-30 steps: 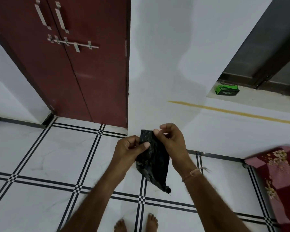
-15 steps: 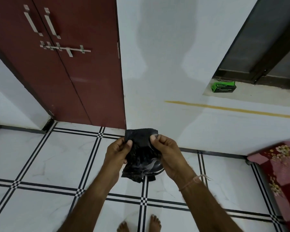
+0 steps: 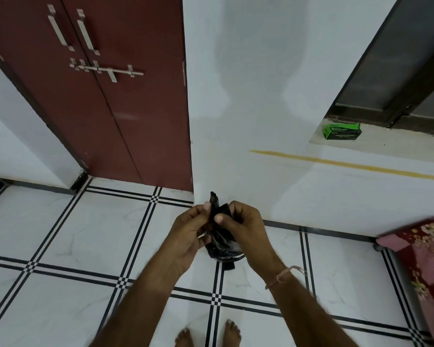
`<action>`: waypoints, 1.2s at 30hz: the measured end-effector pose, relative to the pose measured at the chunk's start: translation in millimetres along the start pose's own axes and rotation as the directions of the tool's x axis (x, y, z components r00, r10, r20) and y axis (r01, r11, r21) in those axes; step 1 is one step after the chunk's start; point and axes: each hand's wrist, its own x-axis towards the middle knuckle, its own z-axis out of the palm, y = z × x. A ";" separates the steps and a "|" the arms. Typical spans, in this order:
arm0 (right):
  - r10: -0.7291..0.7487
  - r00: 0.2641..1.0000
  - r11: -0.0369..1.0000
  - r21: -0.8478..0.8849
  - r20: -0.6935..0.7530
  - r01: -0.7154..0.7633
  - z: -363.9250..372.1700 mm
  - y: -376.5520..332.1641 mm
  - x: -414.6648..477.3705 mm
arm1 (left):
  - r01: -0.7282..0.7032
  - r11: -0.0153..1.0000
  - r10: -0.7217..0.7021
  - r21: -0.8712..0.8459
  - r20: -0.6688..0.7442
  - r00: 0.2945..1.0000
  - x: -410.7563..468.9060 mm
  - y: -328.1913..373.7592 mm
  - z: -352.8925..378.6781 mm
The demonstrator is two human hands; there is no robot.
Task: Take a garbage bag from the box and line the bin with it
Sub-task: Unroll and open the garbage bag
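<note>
A crumpled black garbage bag [image 3: 222, 242] hangs between my two hands over the tiled floor, in front of the white wall. My left hand [image 3: 191, 231] pinches its upper edge from the left, and my right hand [image 3: 246, 227] pinches it from the right, thumbs close together. A corner of the bag pokes up above my fingers. The green garbage bag box [image 3: 341, 131] sits on a ledge at the right, far from both hands. No bin is in view.
A dark red double door [image 3: 105, 96] with metal handles and a latch stands at the left. A red floral bedcover [image 3: 421, 266] juts in at the right edge. My bare feet [image 3: 208, 334] stand on the white tiles with black lines.
The bag was hanging long, then spread wider between my hands. Now my hands have drawn together and the bag is bunched up between them.
</note>
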 end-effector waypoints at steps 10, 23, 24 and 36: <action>0.234 0.956 0.898 0.416 -0.174 -0.144 -26.4 0.8 10.6 | -0.033 0.997 0.033 0.069 0.006 0.999 5.8 -5.3 -38.2; 0.325 0.941 0.879 0.337 0.097 -0.338 -39.9 -1.8 28.0 | -0.069 0.874 -0.024 0.482 0.183 0.983 30.4 -2.9 -37.0; 0.334 0.936 0.881 0.314 0.116 -0.353 -40.6 -3.2 30.1 | -0.091 0.866 -0.037 0.493 0.244 0.969 20.2 -0.3 -23.6; -0.033 0.926 0.913 -0.388 -0.376 -0.125 -47.5 -2.4 41.1 | -0.134 0.986 0.138 0.097 -0.039 0.990 18.2 -13.4 23.5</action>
